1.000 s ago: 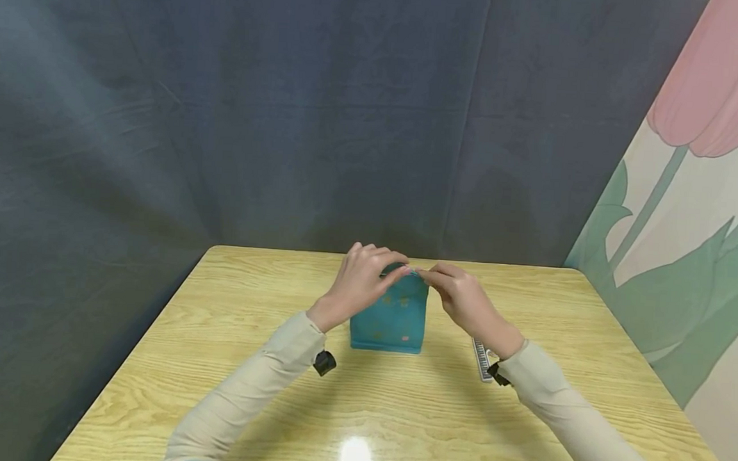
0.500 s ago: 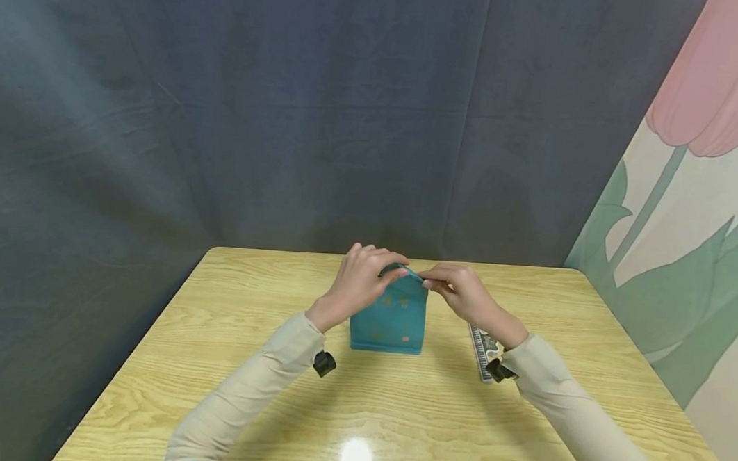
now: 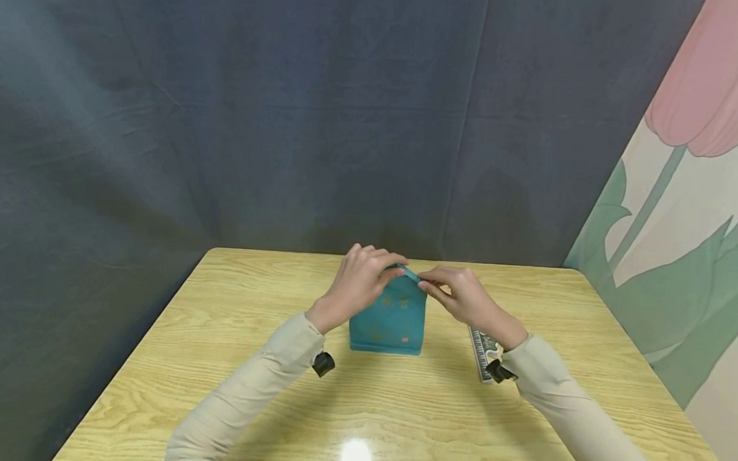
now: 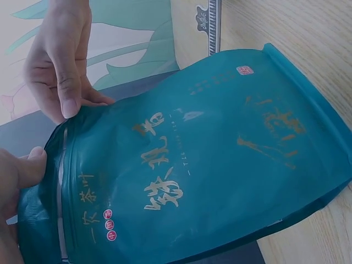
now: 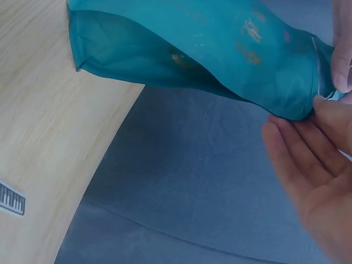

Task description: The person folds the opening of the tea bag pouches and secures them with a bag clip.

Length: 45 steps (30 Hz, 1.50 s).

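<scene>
A teal tea pouch [image 3: 389, 322] with gold characters stands upright on the table, its top edge between both hands. My left hand [image 3: 359, 279] pinches the left part of the top, thumb in front and fingers behind. At the right top corner, my right hand [image 3: 465, 302] pinches the edge between thumb and fingertips. In the left wrist view a pale line runs across the pouch [image 4: 203, 148] just below its top strip, close to the right thumb. The right wrist view shows the right fingers [image 5: 311, 159] under the corner of the pouch [image 5: 264, 66].
On the wood-grain table [image 3: 259, 406], a flat strip with a piano-key pattern [image 3: 481, 355] lies right of the pouch, partly under the right wrist. A dark cloth [image 3: 325, 117] hangs behind the table's far edge, and a tulip-painted wall [image 3: 686, 275] rises at the right.
My right hand has shifted slightly right and down along the pouch's top edge, its grip now at the right corner. The top strip slants down to the right. The left hand stays in place.
</scene>
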### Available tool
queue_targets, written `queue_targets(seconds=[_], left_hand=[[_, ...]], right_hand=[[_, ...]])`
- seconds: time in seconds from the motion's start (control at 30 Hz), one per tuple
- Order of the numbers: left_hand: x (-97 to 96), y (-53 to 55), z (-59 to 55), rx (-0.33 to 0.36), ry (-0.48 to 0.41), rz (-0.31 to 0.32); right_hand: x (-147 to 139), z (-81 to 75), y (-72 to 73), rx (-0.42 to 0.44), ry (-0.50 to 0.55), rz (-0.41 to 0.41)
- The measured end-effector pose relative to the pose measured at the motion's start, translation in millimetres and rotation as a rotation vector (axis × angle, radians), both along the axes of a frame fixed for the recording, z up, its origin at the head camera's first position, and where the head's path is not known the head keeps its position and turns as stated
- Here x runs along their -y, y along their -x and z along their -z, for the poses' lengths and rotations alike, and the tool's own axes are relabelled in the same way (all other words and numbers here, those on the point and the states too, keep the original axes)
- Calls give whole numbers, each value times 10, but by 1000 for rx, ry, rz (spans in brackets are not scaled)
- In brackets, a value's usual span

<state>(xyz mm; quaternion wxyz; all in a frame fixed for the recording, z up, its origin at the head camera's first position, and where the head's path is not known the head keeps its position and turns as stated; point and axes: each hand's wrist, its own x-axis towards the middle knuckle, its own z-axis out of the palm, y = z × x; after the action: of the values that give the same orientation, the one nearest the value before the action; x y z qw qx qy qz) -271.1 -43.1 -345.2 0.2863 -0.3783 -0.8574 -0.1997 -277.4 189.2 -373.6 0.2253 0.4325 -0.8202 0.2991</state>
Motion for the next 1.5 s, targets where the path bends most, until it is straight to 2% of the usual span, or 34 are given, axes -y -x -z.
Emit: queue_targets(seconds=[0.3, 0.6, 0.9, 1.3, 1.5], left_hand=[[4, 1, 51, -27, -16, -4], [16, 4, 43, -46, -15, -9], [19, -10, 0, 6, 28, -25], [38, -49, -50, 114, 38, -18], [55, -31, -75, 104, 43, -8]], right_hand=[[64, 70, -11, -44, 39, 3], [126, 120, -16, -99, 66, 29], [150, 145, -12, -92, 100, 36], [189, 168, -18, -165, 103, 16], [216, 190, 7, -216, 108, 22]])
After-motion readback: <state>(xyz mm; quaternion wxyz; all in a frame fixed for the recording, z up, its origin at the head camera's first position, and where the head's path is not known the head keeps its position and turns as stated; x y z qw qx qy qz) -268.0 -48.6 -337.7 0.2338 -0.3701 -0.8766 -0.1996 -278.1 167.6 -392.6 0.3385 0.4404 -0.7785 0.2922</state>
